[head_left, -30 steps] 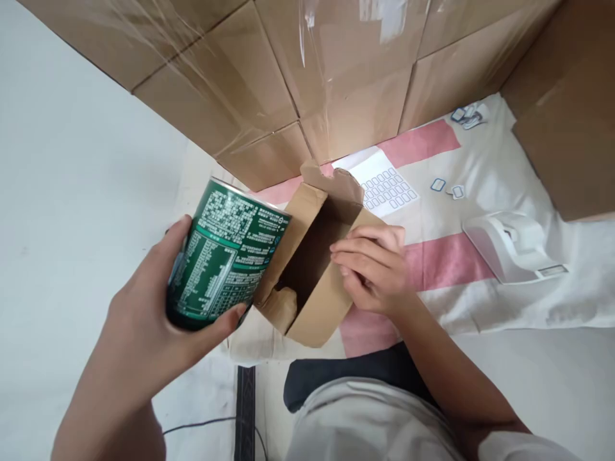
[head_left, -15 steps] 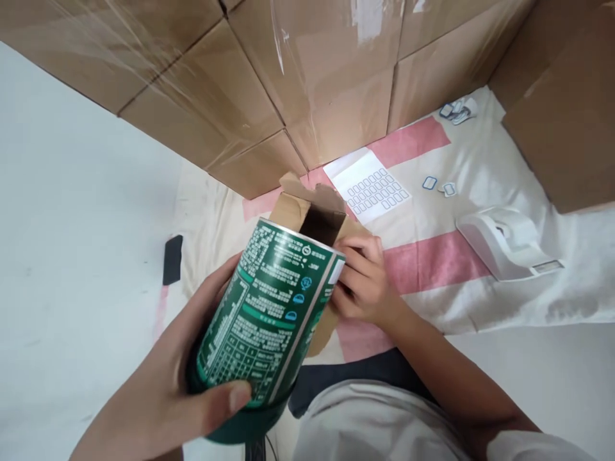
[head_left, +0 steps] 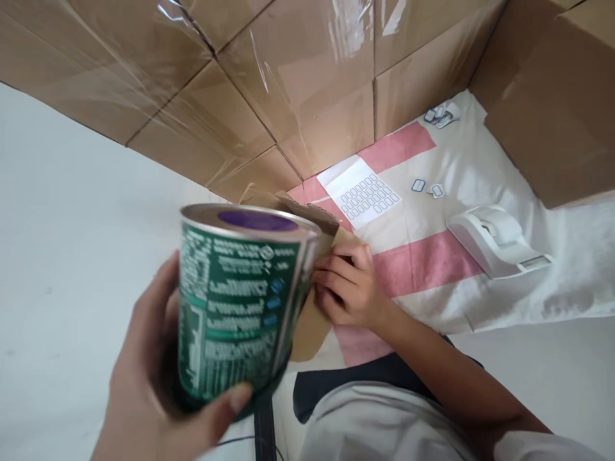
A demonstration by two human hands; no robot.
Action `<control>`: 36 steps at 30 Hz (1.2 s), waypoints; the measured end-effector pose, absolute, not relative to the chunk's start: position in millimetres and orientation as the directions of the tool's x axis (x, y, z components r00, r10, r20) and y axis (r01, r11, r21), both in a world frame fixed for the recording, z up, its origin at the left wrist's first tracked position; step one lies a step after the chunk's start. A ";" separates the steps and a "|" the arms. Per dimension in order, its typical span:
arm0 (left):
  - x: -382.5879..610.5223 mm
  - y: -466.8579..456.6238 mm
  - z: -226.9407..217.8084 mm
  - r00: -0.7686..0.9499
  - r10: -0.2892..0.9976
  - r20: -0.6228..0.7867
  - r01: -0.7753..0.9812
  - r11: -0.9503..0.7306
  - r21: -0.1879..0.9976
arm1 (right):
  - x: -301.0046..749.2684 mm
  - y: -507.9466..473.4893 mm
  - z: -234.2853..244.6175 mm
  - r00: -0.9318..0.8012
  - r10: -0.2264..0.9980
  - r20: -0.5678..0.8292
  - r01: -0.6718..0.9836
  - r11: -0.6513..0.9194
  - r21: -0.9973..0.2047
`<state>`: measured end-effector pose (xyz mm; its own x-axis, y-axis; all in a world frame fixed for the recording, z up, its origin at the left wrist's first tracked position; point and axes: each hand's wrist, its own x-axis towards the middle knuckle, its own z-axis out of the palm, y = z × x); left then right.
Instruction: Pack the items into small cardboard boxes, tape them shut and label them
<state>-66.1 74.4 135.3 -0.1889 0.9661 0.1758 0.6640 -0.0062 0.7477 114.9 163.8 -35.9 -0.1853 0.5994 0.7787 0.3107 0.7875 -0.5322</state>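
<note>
A green printed tin can (head_left: 240,301) is in my left hand (head_left: 154,358), whose fingers and thumb wrap round its lower part. The can stands nearly upright, close to the camera, and its metal end with a purple round patch faces up. Behind it, a small open cardboard box (head_left: 310,339) is largely hidden by the can. My right hand (head_left: 348,285) grips the right side of this box with curled fingers. The can blocks the view into the box.
Large taped cartons (head_left: 331,115) form a wall behind the striped cloth (head_left: 408,256). On the cloth lie a sheet of labels (head_left: 369,195), a few loose blue-edged labels (head_left: 419,186), a small pile of tags (head_left: 442,115) and a white tape dispenser (head_left: 497,240). Another carton (head_left: 552,115) stands at right.
My left hand has tipped the can more upright and shifted it left, so its purple-patched end now shows. My right hand still holds the box, which is more covered by the can.
</note>
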 end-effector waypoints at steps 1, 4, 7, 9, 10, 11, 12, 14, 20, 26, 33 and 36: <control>-72.8 81.0 134.6 -0.228 0.950 0.213 0.688 0.002 0.725 | 114.5 163.0 -35.8 -0.180 0.610 0.771 0.322 0.778 -0.540; -95.3 102.0 125.0 -0.236 0.939 0.251 0.766 0.021 0.642 | 113.0 161.5 -33.5 -0.222 0.615 0.757 0.328 0.778 -0.536; -107.1 114.1 109.4 -0.183 0.964 0.192 0.832 0.048 0.552 | 111.2 161.7 -30.7 -0.268 0.600 0.753 0.330 0.792 -0.513; -106.2 116.7 100.0 -0.106 0.984 0.145 0.872 0.022 0.488 | 110.7 162.1 -29.6 -0.261 0.600 0.756 0.329 0.792 -0.515; -104.2 117.3 96.0 -0.056 0.990 0.127 0.890 -0.009 0.456 | 110.8 162.2 -29.4 -0.254 0.600 0.758 0.323 0.792 -0.519; -101.9 117.8 92.3 -0.005 0.993 0.116 0.905 -0.045 0.424 | 111.1 162.2 -29.4 -0.249 0.600 0.760 0.316 0.793 -0.522; -99.8 118.6 88.9 0.040 0.993 0.106 0.916 -0.079 0.393 | 111.5 162.1 -29.4 -0.248 0.600 0.761 0.311 0.793 -0.524; -97.2 121.3 81.8 0.097 0.990 0.098 0.933 -0.124 0.337 | 112.0 161.4 -29.6 -0.253 0.608 0.752 0.311 0.788 -0.532; -95.6 131.4 57.5 0.180 0.982 0.064 0.955 -0.190 0.228 | 110.8 160.2 -30.0 -0.254 0.610 0.750 0.325 0.784 -0.528; -98.2 129.7 62.8 0.261 0.964 0.052 0.937 -0.266 0.227 | 110.7 158.7 -30.4 -0.261 0.608 0.750 0.325 0.787 -0.525; -120.1 111.4 62.1 0.400 0.907 0.135 0.859 -0.422 0.292 | 114.0 159.9 -33.0 -0.053 0.617 0.785 0.274 0.765 -0.582; -129.2 104.1 55.3 0.392 0.829 0.399 0.848 -0.494 0.194 | 115.9 163.4 -34.8 0.023 0.756 0.654 0.126 0.647 -0.752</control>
<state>-129.2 104.1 55.3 0.3918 0.8291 0.3987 0.8477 -0.4938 0.1939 115.9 163.4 -34.8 0.0234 0.7563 0.6538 0.1256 0.6465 -0.7525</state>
